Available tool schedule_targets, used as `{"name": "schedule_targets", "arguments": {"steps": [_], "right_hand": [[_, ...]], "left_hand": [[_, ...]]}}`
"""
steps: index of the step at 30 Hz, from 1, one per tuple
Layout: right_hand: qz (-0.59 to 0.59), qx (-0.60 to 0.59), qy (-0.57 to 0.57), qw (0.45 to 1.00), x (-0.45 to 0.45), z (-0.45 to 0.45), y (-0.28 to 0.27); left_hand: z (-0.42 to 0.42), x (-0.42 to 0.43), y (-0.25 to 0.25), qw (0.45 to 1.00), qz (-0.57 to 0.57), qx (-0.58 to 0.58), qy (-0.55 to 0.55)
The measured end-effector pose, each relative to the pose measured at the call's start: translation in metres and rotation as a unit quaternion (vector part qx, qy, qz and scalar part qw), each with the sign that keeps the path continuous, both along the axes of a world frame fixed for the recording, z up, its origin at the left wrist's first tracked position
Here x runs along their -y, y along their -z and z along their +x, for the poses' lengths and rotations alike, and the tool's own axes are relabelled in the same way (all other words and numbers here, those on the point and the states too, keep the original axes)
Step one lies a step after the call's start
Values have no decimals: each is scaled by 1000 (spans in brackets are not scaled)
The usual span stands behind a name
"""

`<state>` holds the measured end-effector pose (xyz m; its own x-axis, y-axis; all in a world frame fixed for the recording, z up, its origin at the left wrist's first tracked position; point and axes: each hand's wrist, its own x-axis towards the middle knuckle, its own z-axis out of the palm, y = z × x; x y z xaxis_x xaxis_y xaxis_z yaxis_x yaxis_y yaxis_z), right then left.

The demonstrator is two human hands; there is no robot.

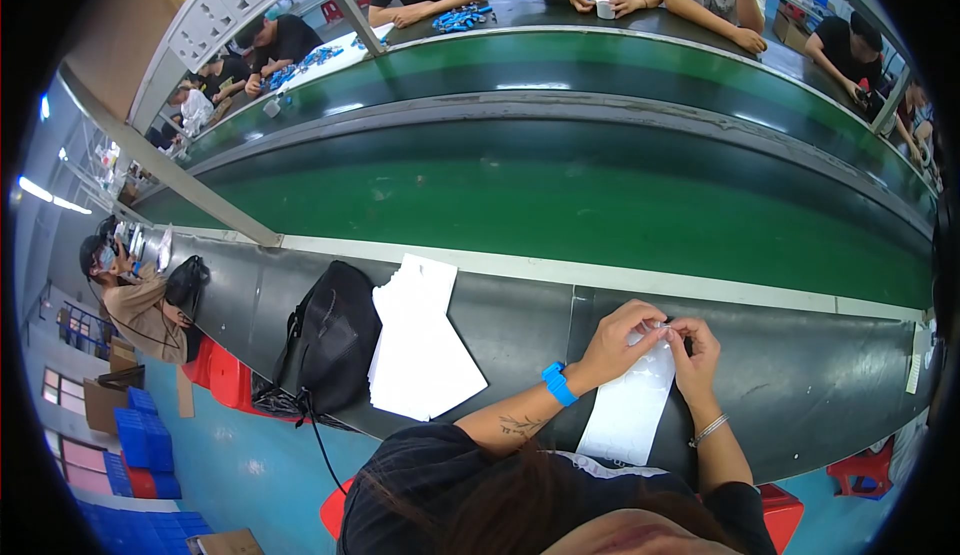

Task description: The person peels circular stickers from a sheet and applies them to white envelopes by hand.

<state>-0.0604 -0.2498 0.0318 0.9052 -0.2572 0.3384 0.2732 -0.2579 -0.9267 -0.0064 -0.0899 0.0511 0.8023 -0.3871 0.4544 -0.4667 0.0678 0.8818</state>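
My left hand (625,340) and my right hand (695,350) meet over the dark worktop, fingertips pinched together. Both are closed at the upper end of a long white strip (625,420), which looks like a sheet of labels or thin film; I cannot tell which. From my fingers the strip runs down toward my body, slightly shiny and creased. Anything small between the fingertips is hidden. To the left of my left forearm lies an uneven stack of white paper sheets (425,355). A blue band circles my left wrist, a thin bracelet my right.
A black bag (335,335) sits beyond the paper stack. A green conveyor belt (520,190) runs behind the worktop (790,385), with a metal post (205,175) at left. Across it, people sit near blue parts (463,19). Another person (145,300) sits at far left.
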Motion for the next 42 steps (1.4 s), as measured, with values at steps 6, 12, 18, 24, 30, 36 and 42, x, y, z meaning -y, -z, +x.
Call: {"name": "schedule_targets", "arguments": {"steps": [6, 12, 18, 24, 30, 36, 42], "right_hand": [[6, 2, 0, 1000, 0, 0, 0], [4, -1, 6, 1000, 0, 0, 1], [-69, 25, 21, 997, -1, -2, -10], [-31, 19, 6, 999, -2, -5, -19], [-18, 41, 7, 999, -4, -3, -20], [-31, 35, 14, 999, -3, -3, -15], [-22, 32, 14, 999, -3, -2, -17]], "left_hand": [[0, 0, -2, 1000, 2, 8, -3], [1, -1, 2, 1000, 0, 3, -18], [0, 1, -1, 1000, 17, 3, -24], [-1, 1, 6, 999, 13, -15, -29], [-2, 1, 5, 999, 7, -41, -30], [-2, -1, 7, 998, 27, -46, -21], [-1, -2, 9, 999, 31, -38, -24]]}}
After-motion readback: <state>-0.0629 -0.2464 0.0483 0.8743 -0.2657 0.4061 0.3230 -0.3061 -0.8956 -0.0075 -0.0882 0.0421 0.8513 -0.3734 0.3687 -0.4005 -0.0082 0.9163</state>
